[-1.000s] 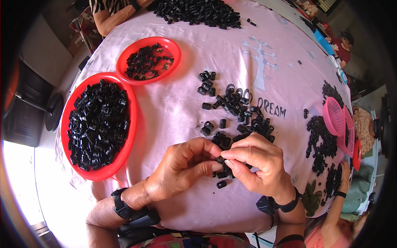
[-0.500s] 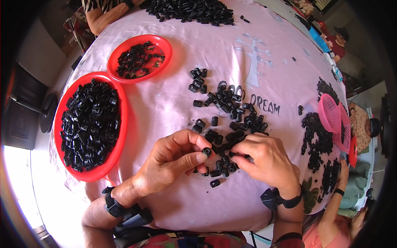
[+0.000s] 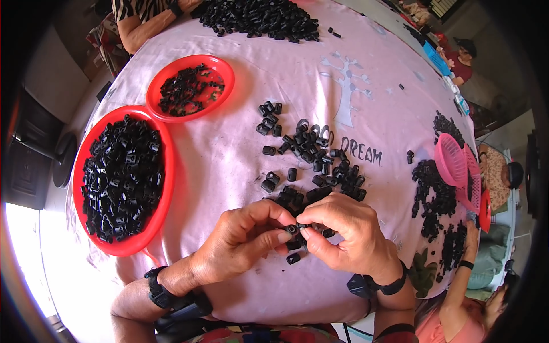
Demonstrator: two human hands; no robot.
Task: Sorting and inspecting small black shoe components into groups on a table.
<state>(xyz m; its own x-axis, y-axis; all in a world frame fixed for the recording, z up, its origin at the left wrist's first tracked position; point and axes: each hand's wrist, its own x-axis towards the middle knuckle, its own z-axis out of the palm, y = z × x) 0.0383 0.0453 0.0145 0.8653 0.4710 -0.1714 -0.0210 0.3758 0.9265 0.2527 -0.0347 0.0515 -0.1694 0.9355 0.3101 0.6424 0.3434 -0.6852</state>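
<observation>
My left hand (image 3: 243,243) pinches a small black hollow cylindrical part (image 3: 291,228) between thumb and forefinger, its round opening facing up. Meeting it from the right, my right hand (image 3: 346,234) has thumb and forefinger closed on a smaller black piece (image 3: 302,226). The two pieces touch or nearly touch; whether one sits inside the other I cannot tell. Beyond my fingers lies a loose scatter of similar black cylindrical parts (image 3: 309,146), partly hidden by my hands. One loose black part (image 3: 293,258) rests just below my fingertips.
A red basin (image 3: 167,171) full of black parts stands at left, beside a red plate (image 3: 230,86) of smaller black pieces. A big black heap (image 3: 257,20) lies at the far edge. Pink baskets (image 3: 452,160) and more parts sit at right, near a co-worker's arm (image 3: 466,251).
My right hand has moved left from the scattered parts and brought a small piece to the cylinder. My left hand still holds the cylinder, slightly lower.
</observation>
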